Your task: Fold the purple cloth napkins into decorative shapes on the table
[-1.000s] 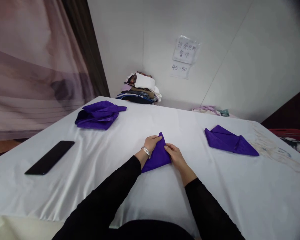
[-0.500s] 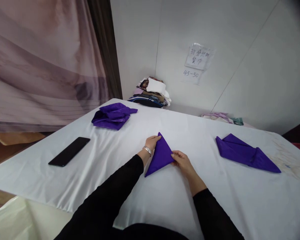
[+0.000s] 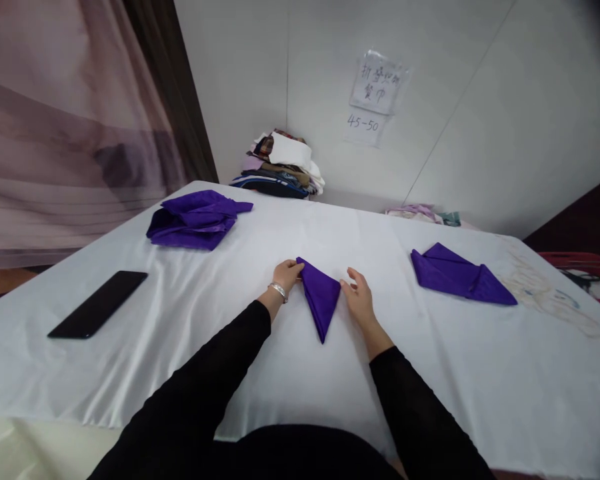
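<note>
A purple cloth napkin [image 3: 322,297], folded into a triangle, is in front of me with one point toward my body. My left hand [image 3: 287,274], with a silver bracelet at its wrist, pinches the upper left corner. By the upper right corner is my right hand [image 3: 359,297], its fingers apart and the thumb at the napkin's edge. Off to the right lies a second folded purple napkin [image 3: 460,277]. A loosely bunched heap of purple cloth [image 3: 195,220] rests at the far left.
A white cloth covers the table [image 3: 380,373]. On its left side lies a flat black phone-like slab [image 3: 100,305]. Behind the far edge are a stack of folded cloths [image 3: 280,167] and a smaller cloth pile [image 3: 415,213]. Handwritten paper signs [image 3: 375,90] hang on the wall.
The triangular napkin has turned so that its long point faces my body. My right hand has loosened from a pinch to spread fingers. The camera view has shifted.
</note>
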Action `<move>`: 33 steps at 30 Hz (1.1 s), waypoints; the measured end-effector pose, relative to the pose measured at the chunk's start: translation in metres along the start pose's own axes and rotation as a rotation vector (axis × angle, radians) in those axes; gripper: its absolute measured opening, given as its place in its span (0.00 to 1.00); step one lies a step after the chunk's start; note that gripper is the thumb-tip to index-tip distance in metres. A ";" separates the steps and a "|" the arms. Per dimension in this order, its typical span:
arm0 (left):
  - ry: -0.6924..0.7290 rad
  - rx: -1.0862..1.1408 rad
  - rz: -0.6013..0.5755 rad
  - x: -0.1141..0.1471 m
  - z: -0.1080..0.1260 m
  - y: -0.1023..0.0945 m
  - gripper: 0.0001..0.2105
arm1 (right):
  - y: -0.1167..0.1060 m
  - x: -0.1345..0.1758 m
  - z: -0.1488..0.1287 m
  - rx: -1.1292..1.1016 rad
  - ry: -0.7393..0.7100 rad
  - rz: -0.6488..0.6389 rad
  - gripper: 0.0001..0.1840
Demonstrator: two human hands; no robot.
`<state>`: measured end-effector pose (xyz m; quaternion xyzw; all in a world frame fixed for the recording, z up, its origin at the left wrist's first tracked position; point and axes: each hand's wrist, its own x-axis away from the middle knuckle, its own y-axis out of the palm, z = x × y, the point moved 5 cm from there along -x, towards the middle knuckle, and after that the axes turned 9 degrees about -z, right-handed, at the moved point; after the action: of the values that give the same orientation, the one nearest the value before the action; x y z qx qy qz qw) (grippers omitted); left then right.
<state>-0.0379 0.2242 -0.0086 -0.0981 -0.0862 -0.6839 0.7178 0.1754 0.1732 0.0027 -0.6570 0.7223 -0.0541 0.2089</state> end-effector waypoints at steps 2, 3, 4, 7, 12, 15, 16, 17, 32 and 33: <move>0.027 -0.132 0.051 -0.003 -0.002 -0.007 0.07 | 0.012 0.008 -0.017 0.221 -0.167 -0.088 0.27; 0.043 -0.201 0.073 -0.004 -0.002 -0.010 0.06 | 0.021 0.013 -0.025 0.312 -0.234 -0.171 0.27; 0.059 -0.269 0.091 -0.005 -0.001 -0.013 0.06 | 0.032 0.019 -0.031 0.396 -0.287 -0.274 0.28; 0.102 -0.445 0.126 -0.004 0.003 -0.017 0.05 | 0.062 0.038 -0.041 0.607 -0.360 -0.598 0.35; 0.139 -0.648 0.153 -0.007 0.006 -0.021 0.07 | 0.080 0.061 -0.042 0.771 -0.386 -0.771 0.40; 0.174 -0.739 0.161 -0.009 0.006 -0.023 0.12 | 0.082 0.076 -0.043 0.794 -0.430 -0.818 0.40; 0.186 -0.764 0.161 -0.010 0.007 -0.024 0.13 | 0.083 0.081 -0.043 0.795 -0.443 -0.831 0.40; 0.198 -0.782 0.158 -0.010 0.007 -0.024 0.13 | 0.083 0.086 -0.043 0.795 -0.454 -0.840 0.40; 0.269 -1.027 0.095 -0.026 0.010 -0.026 0.14 | 0.076 0.108 -0.054 0.806 -0.461 -0.909 0.37; 0.274 -1.044 0.090 -0.026 0.010 -0.026 0.14 | 0.076 0.108 -0.055 0.803 -0.461 -0.908 0.37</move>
<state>-0.0650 0.2509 -0.0053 -0.3555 0.3638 -0.6107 0.6069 0.0789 0.0671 0.0008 -0.7625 0.2327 -0.2605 0.5446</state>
